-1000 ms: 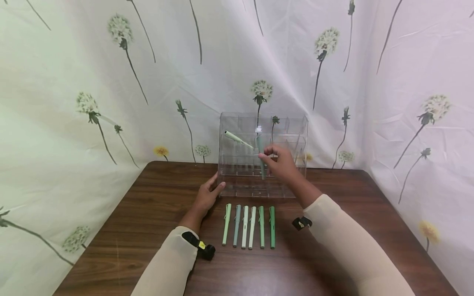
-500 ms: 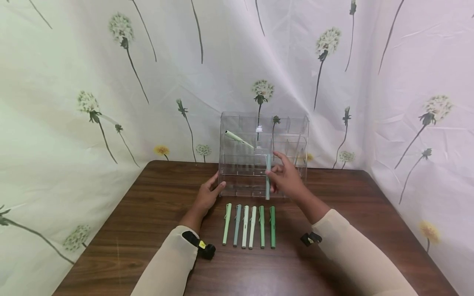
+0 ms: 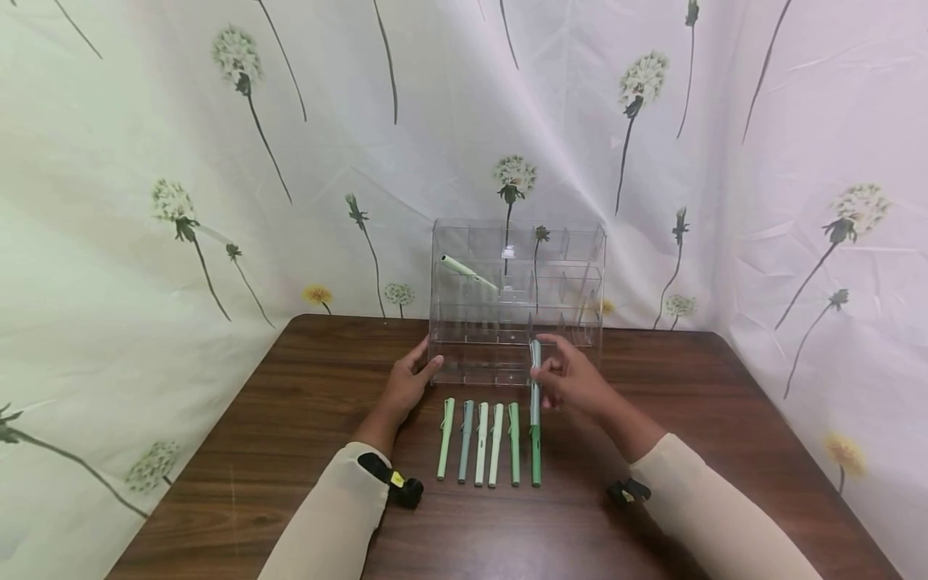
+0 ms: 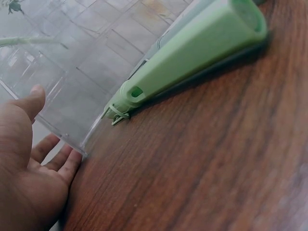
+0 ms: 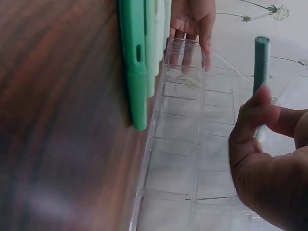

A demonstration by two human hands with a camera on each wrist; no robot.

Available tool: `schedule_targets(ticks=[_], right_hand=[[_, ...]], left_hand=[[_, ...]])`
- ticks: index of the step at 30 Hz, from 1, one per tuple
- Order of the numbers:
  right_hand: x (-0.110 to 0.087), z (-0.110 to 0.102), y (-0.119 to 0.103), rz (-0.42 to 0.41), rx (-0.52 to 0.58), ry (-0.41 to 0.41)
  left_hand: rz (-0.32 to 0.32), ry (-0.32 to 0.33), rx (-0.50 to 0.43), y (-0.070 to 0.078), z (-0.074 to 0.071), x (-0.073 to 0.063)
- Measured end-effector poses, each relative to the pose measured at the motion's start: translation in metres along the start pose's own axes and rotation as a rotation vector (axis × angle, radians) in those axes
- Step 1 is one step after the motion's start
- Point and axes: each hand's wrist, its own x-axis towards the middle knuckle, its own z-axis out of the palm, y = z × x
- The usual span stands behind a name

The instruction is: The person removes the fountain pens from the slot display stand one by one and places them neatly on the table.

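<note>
My right hand (image 3: 576,379) pinches a grey-blue pen (image 3: 536,379) between thumb and fingers. Upright in the head view, this pen overlaps the top of the dark green pen (image 3: 536,463), above the table. At the left side of a clear tiered organizer (image 3: 482,362), my left hand (image 3: 408,383) holds its edge, the thumb in front and the fingers farther back. Several capped pens lie side by side before the organizer, among them a light green pen (image 3: 445,439), another grey-blue pen (image 3: 466,443) and a mid-green pen (image 4: 192,53). One pale green pen (image 3: 467,272) leans slantwise in an upper left compartment.
The brown wooden table (image 3: 290,451) reaches back to a white flower-print cloth (image 3: 319,145) hanging behind and at both sides. Clear dividers split the organizer into small compartments. A black wrist camera (image 3: 404,493) sits on the left sleeve, another on the right.
My right hand has drawn the grey-blue pen out from before the organizer's middle, bringing it down, rightward and nearer. The left hand and the pens on the table stay put.
</note>
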Motion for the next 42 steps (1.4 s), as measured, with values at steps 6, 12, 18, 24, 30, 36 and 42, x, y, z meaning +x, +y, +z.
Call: schedule_targets(ticks=[6, 12, 18, 24, 30, 36, 42], right_hand=[[-0.013, -0.003, 0.011, 0.011, -0.025, -0.027], [-0.022, -0.012, 0.022, 0.037, -0.074, -0.046], [-0.032, -0.019, 0.029, 0.083, -0.111, -0.068], [-0.034, -0.021, 0.039, 0.142, -0.129, -0.095], [-0.035, -0.021, 0.046, 0.145, -0.138, -0.101], [-0.033, -0.019, 0.054, 0.127, -0.158, -0.124], [-0.031, -0.016, 0.061, 0.112, -0.174, -0.142]], left_hand=[[-0.004, 0.001, -0.002, -0.001, 0.000, 0.000], [-0.013, 0.003, -0.015, -0.001, 0.001, -0.001], [-0.001, 0.002, -0.021, 0.000, 0.001, -0.002], [-0.019, 0.001, -0.021, -0.001, -0.001, -0.003], [-0.017, 0.005, -0.014, -0.002, 0.000, -0.002], [-0.006, 0.008, 0.001, -0.004, 0.000, 0.000], [0.005, 0.011, -0.007, -0.004, -0.001, 0.002]])
